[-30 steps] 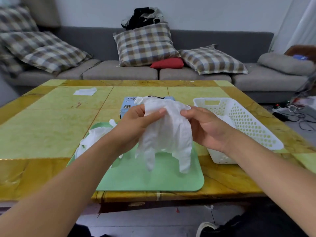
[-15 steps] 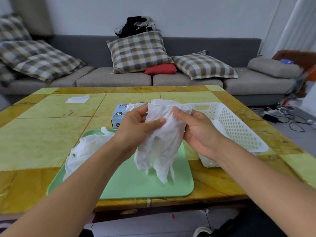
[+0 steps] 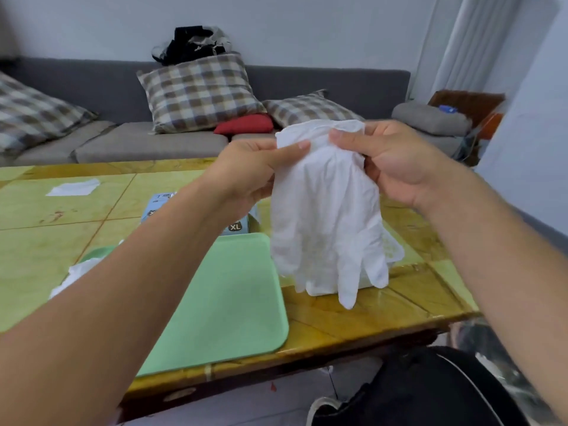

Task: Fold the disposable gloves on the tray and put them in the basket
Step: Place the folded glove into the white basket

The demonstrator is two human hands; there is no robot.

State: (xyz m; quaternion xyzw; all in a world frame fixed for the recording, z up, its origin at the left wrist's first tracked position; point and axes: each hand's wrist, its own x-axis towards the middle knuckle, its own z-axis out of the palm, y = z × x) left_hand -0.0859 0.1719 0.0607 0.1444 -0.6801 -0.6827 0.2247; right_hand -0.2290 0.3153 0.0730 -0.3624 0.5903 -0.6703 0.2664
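Pinching the cuff from either side, the left hand [image 3: 252, 170] and right hand [image 3: 396, 161] held a white glove [image 3: 325, 216] up in the air above the table's near right corner, thumbs pressed on its front. Its long axis ran straight down from the grip, fingers dangling lowest, in front of the mostly hidden basket [image 3: 395, 247]. Left of it lay the green tray [image 3: 227, 296], more gloves [image 3: 72, 275] at its far-left edge. A blue box [image 3: 236, 226] behind read "XL".

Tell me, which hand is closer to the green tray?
The left hand. It pinches the glove above the far end of the green tray. The right hand holds the glove's other top corner, farther to the right, past the tray's edge.
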